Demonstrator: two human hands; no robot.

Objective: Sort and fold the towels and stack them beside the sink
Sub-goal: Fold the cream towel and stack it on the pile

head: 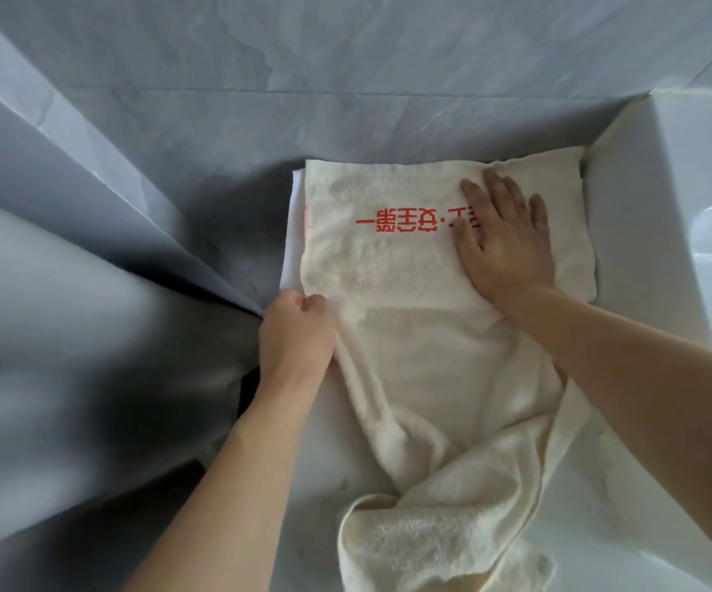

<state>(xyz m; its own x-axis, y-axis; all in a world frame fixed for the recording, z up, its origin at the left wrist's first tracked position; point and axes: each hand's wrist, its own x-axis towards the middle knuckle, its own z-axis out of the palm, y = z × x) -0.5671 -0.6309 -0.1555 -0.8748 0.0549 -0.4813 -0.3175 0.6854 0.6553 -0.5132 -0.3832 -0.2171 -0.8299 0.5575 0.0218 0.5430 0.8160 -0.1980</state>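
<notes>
Cream towel (pixel 409 335) with red Chinese print, partly under right hand (pixel 503 241).

Grey marbled wall tiles (pixel 345 57) rise behind the white counter (pixel 332 442).

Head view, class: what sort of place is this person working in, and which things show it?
Probably a bathroom. Grey marble-look wall tiles rise behind, a glossy white sink stands at the right, and a cream towel lies on the white counter beside it.
</notes>
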